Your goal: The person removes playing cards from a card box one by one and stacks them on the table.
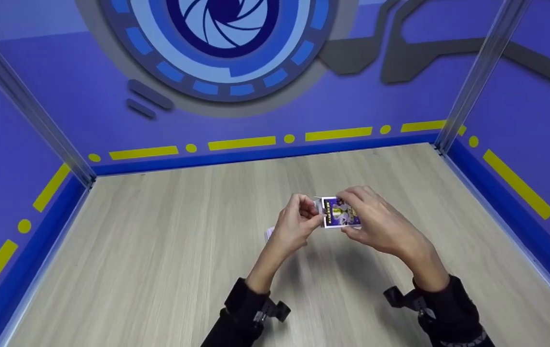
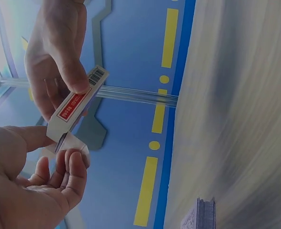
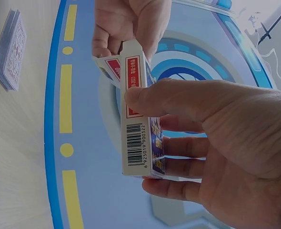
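Above the table, both hands are at a small playing card box [image 1: 336, 214] with a purple picture on its front. My right hand [image 1: 383, 222] grips its right part, thumb on the narrow side printed with a red label and barcode [image 3: 135, 143]. At the opposite end, my left hand [image 1: 293, 225] pinches the end flap [image 2: 75, 144], which stands out from the box. Whether anything is inside the box cannot be seen. A deck of cards [image 3: 10, 51] lies stacked on the table, mostly hidden behind the left hand in the head view.
The pale wood-grain table [image 1: 159, 250] spreads around both hands. Blue printed panels [image 1: 265, 115] wall it at the back and both sides, with metal posts [image 1: 467, 77] at the corners.
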Available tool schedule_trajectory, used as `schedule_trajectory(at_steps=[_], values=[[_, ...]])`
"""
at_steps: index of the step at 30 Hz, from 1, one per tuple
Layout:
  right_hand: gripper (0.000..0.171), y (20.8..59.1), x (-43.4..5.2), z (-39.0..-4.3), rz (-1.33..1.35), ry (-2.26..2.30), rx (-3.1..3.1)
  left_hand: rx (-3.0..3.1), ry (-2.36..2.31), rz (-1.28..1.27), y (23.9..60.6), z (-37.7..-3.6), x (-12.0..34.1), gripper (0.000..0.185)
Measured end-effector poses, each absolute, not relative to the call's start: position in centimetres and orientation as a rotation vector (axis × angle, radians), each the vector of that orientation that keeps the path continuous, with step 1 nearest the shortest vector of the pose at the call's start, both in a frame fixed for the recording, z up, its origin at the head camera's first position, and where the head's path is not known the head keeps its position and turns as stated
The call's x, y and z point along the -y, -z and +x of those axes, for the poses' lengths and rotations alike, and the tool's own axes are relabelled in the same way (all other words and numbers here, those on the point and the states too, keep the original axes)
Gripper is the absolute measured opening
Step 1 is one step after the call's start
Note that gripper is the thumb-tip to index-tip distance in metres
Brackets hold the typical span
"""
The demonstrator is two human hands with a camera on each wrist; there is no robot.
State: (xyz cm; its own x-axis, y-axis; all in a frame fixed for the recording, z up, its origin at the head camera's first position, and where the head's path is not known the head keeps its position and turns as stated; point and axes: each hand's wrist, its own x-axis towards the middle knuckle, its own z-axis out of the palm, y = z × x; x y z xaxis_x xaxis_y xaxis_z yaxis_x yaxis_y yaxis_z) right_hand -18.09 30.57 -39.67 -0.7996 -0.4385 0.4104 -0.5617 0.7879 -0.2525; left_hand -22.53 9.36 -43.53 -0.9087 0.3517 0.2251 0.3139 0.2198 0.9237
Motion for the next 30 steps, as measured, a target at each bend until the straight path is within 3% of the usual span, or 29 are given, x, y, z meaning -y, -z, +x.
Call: schedule_trajectory(at_steps=[13,21,30], values=[[0.065,39.8,-30.2,-18.3,0.766,-0.423,2.672,-2.356,-1.875,0.49,43.4,-22.6,-9.1,0.032],[0.065,40.1,-30.7,-18.8,0.74,-0.52,2.696,-2.44,-1.824,0.543,42.4,-22.6,-8.6,0.051],[0.063,40.2,-31.6,-19.0,0.729,-0.609,2.705,-2.765,-1.407,0.76,40.9,-22.2,-6.9,0.054]])
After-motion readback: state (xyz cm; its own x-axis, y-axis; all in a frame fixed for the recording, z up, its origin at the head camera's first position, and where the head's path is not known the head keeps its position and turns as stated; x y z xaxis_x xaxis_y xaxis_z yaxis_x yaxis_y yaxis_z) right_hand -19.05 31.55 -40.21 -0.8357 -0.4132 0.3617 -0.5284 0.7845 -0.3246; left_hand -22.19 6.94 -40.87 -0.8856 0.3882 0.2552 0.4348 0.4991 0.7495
